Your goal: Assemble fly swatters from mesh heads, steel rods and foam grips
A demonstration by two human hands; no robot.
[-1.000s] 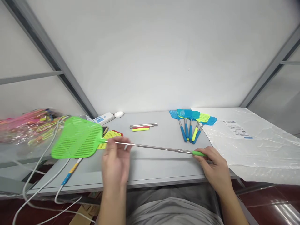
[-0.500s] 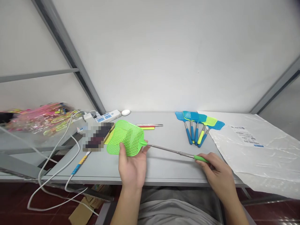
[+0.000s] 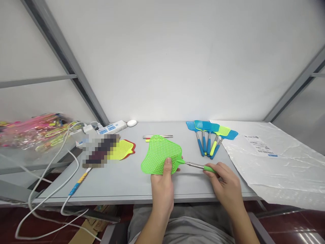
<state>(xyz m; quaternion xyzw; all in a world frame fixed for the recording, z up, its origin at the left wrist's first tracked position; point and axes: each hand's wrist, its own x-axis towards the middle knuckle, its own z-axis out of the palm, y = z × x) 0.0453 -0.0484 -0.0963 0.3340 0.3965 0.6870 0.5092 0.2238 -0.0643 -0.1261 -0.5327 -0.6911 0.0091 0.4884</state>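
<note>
A green fly swatter (image 3: 162, 154) with a telescopic metal rod is held in both hands above the table. My left hand (image 3: 164, 189) grips the base of its perforated head, thumb on top and the other fingers mostly hidden behind. The green handle end sits between the thumb and fingers of my right hand (image 3: 225, 184). Only a short stretch of the metal rod (image 3: 194, 165) shows between head and handle. Behind them lie metal rods (image 3: 162, 136), with bits of red and yellow handle partly covered by the swatter head.
Several blue and yellow swatters (image 3: 209, 135) lie fanned at the back right, beside a white plastic sheet (image 3: 254, 162). Yellow and red swatter heads (image 3: 125, 149) lie left of centre. A power strip (image 3: 113, 127), white cables and bagged colourful items (image 3: 38, 130) are at the left.
The rod has become much shorter, with the swatter head slid toward my right hand. My left hand moved right with it, exposing the yellow and red heads behind. The view shifted slightly.
</note>
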